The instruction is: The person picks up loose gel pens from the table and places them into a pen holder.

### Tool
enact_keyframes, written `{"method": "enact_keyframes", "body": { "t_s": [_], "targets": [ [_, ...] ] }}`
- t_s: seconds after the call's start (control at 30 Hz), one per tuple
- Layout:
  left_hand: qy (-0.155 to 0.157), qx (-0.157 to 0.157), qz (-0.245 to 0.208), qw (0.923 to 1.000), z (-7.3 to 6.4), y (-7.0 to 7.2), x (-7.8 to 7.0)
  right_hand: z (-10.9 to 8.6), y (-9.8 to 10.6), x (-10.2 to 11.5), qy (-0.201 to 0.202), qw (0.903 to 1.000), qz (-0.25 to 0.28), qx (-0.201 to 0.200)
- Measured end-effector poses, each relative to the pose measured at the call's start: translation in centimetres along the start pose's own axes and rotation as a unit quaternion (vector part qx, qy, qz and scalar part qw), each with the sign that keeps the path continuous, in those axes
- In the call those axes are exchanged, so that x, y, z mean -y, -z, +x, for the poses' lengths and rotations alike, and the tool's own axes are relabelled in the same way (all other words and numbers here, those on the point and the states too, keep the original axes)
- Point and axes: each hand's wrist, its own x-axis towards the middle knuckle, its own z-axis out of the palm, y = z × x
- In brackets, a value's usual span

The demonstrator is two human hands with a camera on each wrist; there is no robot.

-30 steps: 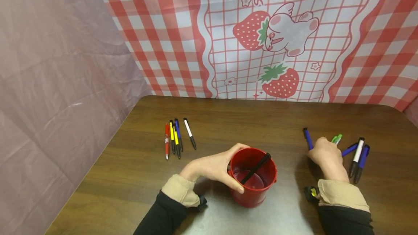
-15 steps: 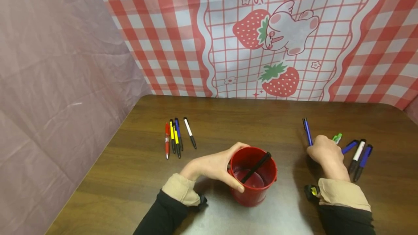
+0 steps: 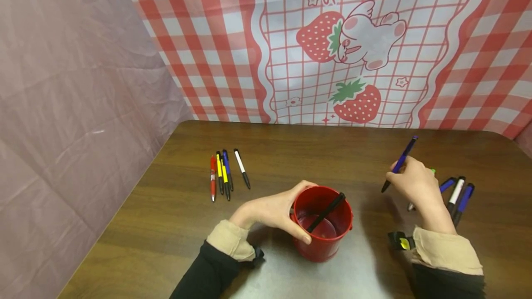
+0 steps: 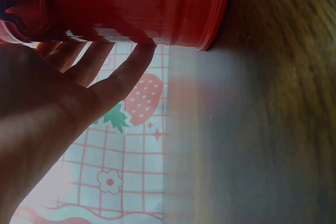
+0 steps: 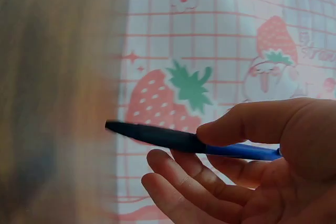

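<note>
A red bucket stands upright on the table with a black pen leaning inside it. My left hand grips the bucket round its left side, thumb at the near rim; in the left wrist view the fingers reach along its wall. To the right, my right hand pinches a blue pen between thumb and fingers, raised off the table and tilted. The right wrist view shows that pen's black grip end pointing away from the palm.
Right of the bucket lie a white pen, a blue pen, another blue pen and a green pen, partly behind the right hand. At left lie a red pen, yellow pens, a blue pen and a white pen. A patterned cloth hangs behind.
My right hand has lifted the blue pen off the table and turned it so its top leans right. The left hand and bucket stay in place.
</note>
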Motion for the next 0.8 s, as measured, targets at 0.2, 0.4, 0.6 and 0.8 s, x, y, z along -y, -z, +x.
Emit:
{"method": "enact_keyframes", "body": {
  "t_s": [0.2,0.4,0.6,0.8],
  "targets": [
    [-0.002,-0.004,0.001,1.0000,0.0,0.0,-0.1,-0.6,0.7,1.1,0.010,0.9995,0.019,-0.022],
    [-0.005,-0.005,0.005,1.0000,0.0,-0.1,-0.1,-1.2,1.3,1.9,0.011,0.9986,0.025,-0.046],
    [-0.001,-0.008,0.002,1.0000,0.0,-0.1,-0.1,-2.1,2.0,2.9,-0.009,0.9934,0.067,-0.093],
    [0.000,-0.005,-0.002,1.0000,0.0,-0.1,-0.1,-3.0,2.6,4.0,-0.010,0.9875,0.111,-0.112]
  ]
}}
